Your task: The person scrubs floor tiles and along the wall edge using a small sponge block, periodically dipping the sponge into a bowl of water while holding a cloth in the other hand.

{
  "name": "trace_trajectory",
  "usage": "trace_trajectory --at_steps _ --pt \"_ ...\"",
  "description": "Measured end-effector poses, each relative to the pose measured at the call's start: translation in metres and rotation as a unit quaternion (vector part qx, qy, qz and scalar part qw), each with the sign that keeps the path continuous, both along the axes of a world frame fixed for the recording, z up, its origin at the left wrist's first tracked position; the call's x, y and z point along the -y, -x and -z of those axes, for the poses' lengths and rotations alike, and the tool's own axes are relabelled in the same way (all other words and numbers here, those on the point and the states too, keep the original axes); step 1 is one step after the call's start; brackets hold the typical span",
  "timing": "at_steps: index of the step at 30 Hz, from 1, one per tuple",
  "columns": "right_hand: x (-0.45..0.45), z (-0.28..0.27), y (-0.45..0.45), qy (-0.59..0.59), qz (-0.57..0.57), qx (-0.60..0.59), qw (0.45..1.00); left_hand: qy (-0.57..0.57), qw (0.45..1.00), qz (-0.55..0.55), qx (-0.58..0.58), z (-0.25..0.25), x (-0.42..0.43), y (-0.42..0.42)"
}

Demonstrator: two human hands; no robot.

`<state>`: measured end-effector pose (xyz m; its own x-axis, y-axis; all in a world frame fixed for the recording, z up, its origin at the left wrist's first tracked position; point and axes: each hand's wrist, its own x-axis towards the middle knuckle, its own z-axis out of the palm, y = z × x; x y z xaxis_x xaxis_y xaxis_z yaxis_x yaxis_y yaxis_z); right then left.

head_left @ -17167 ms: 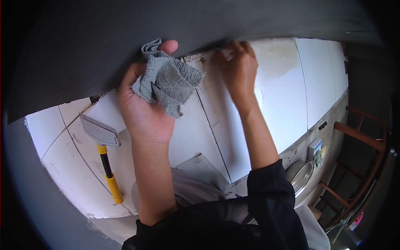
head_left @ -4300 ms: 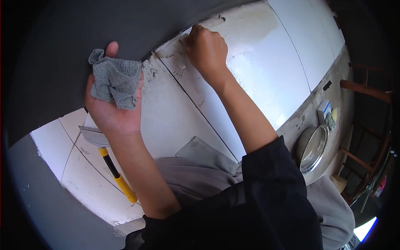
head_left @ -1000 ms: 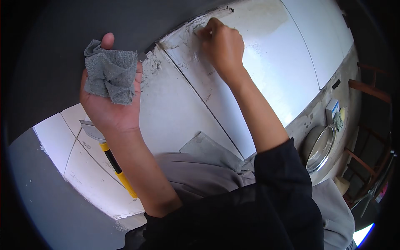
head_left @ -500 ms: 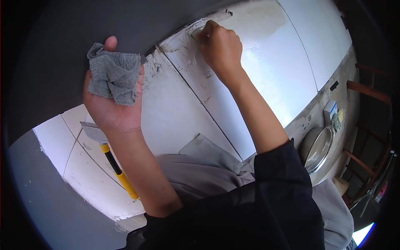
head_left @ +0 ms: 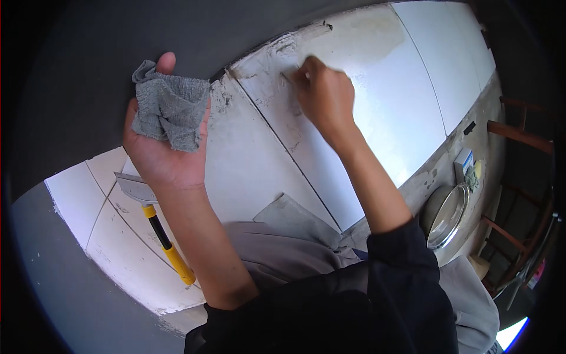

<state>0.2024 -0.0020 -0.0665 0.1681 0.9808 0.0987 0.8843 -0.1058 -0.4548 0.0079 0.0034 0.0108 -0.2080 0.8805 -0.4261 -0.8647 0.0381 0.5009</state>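
My left hand (head_left: 168, 168) is palm up with a crumpled grey cloth (head_left: 171, 109) in it; the cloth covers most of the fingers. My right hand (head_left: 327, 100) is closed over the white floor tile (head_left: 383, 100), near its smeared, dirty edge. A small pale piece (head_left: 288, 75) pokes out from its fingertips, mostly hidden and blurred. Beside my left forearm lies a scraper (head_left: 159, 227) with a wide blade and a yellow and black handle. Grey smears and crumbs mark the tile between the two hands.
A grey cloth (head_left: 295, 215) lies flat by my knee. To the right stand a round metal basin (head_left: 448, 215), a blue and white box (head_left: 464, 164) and a wooden chair (head_left: 519, 135). A dark wall (head_left: 118, 35) rises along the far edge of the tiles.
My right hand has drawn back from the wall edge, down and slightly right across the tile. My left hand, with the cloth, has shifted slightly right in view.
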Motion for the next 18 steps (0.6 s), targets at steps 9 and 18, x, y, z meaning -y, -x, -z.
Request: trace_trajectory --at_steps 9,18 --pt "-0.019 0.009 0.007 -0.025 0.034 -0.003 0.999 0.003 1.000 0.004 -0.001 0.005 0.000 0.000" --pt "0.059 0.004 0.005 0.011 -0.014 -0.010 1.000 -0.001 1.000 0.000 -0.007 0.003 0.002 0.001"
